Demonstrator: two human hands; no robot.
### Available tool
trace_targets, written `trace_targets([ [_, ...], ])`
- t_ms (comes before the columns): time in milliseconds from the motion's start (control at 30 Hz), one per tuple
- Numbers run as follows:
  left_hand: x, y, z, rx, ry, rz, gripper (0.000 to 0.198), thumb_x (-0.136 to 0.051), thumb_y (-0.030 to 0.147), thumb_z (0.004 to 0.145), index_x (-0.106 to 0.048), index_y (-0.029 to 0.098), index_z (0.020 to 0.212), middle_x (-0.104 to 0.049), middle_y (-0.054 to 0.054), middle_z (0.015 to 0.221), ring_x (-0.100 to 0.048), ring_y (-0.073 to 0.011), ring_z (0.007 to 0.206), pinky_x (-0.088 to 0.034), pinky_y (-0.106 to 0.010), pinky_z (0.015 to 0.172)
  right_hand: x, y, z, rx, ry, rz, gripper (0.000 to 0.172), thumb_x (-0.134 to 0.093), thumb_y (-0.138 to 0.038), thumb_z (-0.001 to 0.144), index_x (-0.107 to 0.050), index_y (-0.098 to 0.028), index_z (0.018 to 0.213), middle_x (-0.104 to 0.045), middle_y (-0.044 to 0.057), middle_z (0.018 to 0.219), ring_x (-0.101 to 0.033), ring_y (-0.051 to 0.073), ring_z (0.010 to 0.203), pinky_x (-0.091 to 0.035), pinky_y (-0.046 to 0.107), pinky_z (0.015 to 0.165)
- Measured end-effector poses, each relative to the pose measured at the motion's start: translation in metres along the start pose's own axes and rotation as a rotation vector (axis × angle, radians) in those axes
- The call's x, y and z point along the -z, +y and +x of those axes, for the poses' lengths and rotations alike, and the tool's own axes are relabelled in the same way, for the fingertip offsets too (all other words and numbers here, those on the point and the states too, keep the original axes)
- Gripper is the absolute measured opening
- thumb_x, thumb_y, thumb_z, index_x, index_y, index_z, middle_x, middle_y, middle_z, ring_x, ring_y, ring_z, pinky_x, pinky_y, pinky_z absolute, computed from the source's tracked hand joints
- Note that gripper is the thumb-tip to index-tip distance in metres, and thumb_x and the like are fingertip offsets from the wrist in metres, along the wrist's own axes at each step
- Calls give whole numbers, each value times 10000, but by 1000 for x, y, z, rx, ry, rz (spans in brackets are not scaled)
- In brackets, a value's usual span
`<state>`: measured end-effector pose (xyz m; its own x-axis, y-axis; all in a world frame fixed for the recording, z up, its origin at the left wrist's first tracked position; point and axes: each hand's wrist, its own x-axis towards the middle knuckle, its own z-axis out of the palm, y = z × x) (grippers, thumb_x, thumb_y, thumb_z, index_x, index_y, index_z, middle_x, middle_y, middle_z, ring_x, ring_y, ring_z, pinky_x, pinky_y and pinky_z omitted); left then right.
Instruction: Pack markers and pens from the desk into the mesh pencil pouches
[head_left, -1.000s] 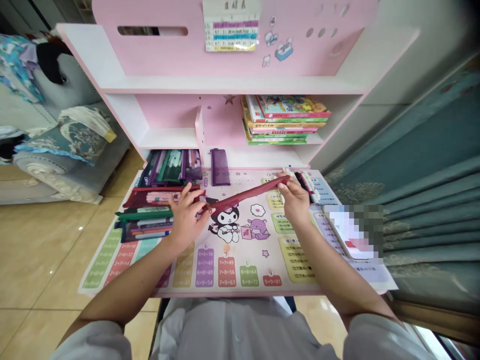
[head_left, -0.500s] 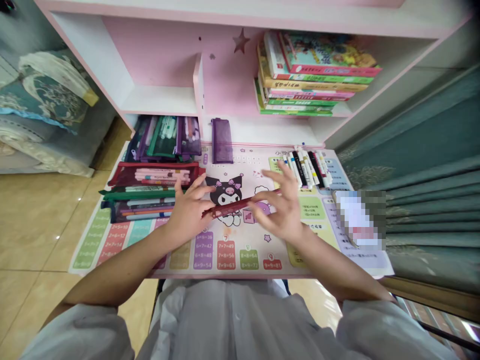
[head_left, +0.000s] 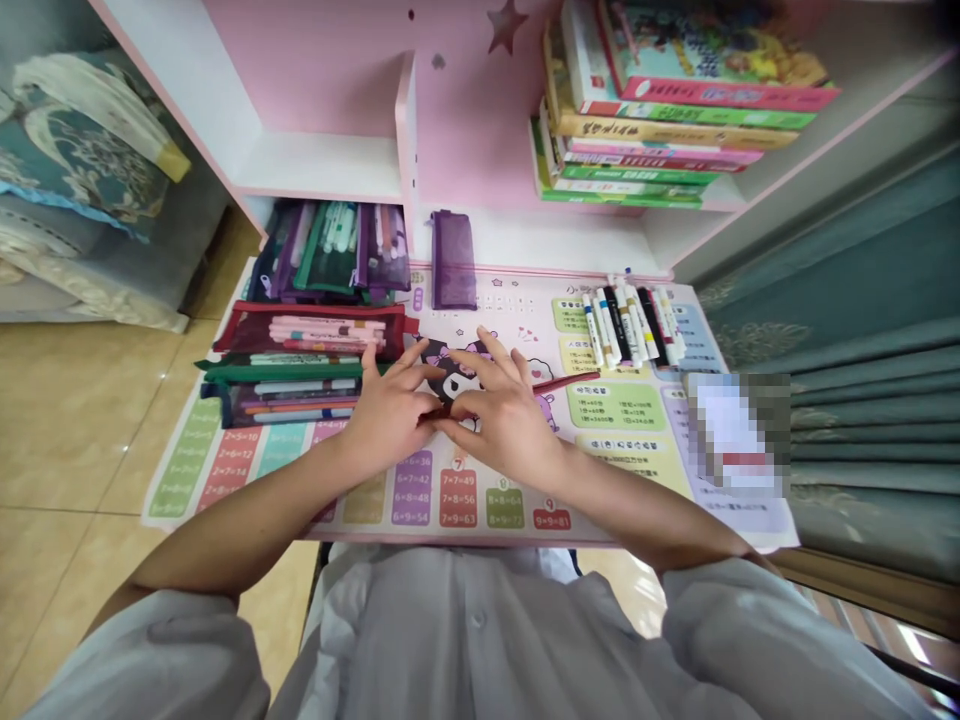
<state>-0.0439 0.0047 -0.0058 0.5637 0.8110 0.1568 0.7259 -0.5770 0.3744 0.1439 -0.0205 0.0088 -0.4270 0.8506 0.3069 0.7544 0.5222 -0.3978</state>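
Observation:
A thin dark red pencil pouch (head_left: 571,381) lies edge-up across the cartoon desk mat (head_left: 630,405). My left hand (head_left: 390,405) pinches its left end, thumb and forefinger closed, the other fingers fanned out. My right hand (head_left: 504,408) meets it at the same end, pinching the pouch with the remaining fingers spread. The pouch's right end pokes out past my right hand. A row of loose pens (head_left: 630,325) lies on the mat to the right. Filled mesh pouches, red (head_left: 307,333), green and dark blue (head_left: 289,400), are stacked just left of my left hand.
More filled pouches (head_left: 334,250) and an empty purple pouch (head_left: 453,258) sit under the pink shelf. A book stack (head_left: 660,120) rests on the shelf at upper right. A blurred paper (head_left: 739,435) lies at the mat's right edge, a teal curtain (head_left: 862,400) beyond it.
My right hand slid left along the red pouch from its far right end to meet my left hand. The pouch came down closer to the mat. The view tilted down and nearer.

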Motion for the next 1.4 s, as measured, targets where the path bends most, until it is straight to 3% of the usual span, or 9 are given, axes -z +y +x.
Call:
trace_targets([
  [167, 2, 1, 2, 13, -11, 2, 116, -673, 245, 797, -783, 282, 789, -702, -50, 1222, -412, -390, 1396, -53, -714, 1128, 1, -1, 1, 0, -9, -16, 183, -680, -279, 823, -692, -198, 660, -565, 115, 1423, -292, 431, 1458, -279, 715, 1087],
  [300, 14, 3, 2, 15, -63, 3, 111, -673, 293, 812, -781, 278, 835, -690, -61, 1254, -423, -389, 1387, -79, -725, 1117, 2, -2, 2, -50, -24, 44, 165, -665, -243, 811, -674, -194, 654, -563, 122, 1422, -269, 420, 1472, -329, 704, 1063],
  [467, 25, 2, 0, 1, -38, 19, 126, -658, 317, 847, -778, 278, 834, -675, -69, 1286, -422, -384, 1387, -85, -740, 1106, 5, -1, 4, -92, -41, 82, 157, -646, -207, 806, -660, -185, 650, -519, 136, 1467, -217, 410, 1493, -320, 701, 1072],
  [933, 25, 2, 3, 37, -116, -54, 82, -710, 313, 820, -782, 278, 802, -695, -61, 1240, -410, -398, 1395, -102, -747, 1095, 11, 4, 11, -184, -147, 206, 142, -611, -162, 814, -691, -198, 703, -522, 107, 1470, -197, 379, 1506, -291, 687, 1109],
  [1133, 25, 2, 3, 19, -113, -56, 70, -713, 309, 818, -777, 283, 811, -698, -53, 1232, -409, -383, 1399, -93, -737, 1104, 17, 3, 15, -244, -231, 233, 137, -622, -157, 807, -675, -199, 689, -526, 99, 1468, -210, 361, 1506, -278, 677, 1130],
  [1400, 24, 0, 2, 5, -96, -50, 81, -698, 281, 815, -778, 280, 800, -702, -54, 1224, -419, -382, 1393, -101, -725, 1107, 17, 5, 14, -258, -236, 249, 127, -634, -157, 792, -667, -203, 679, -533, 82, 1460, -218, 349, 1506, -255, 676, 1149],
])
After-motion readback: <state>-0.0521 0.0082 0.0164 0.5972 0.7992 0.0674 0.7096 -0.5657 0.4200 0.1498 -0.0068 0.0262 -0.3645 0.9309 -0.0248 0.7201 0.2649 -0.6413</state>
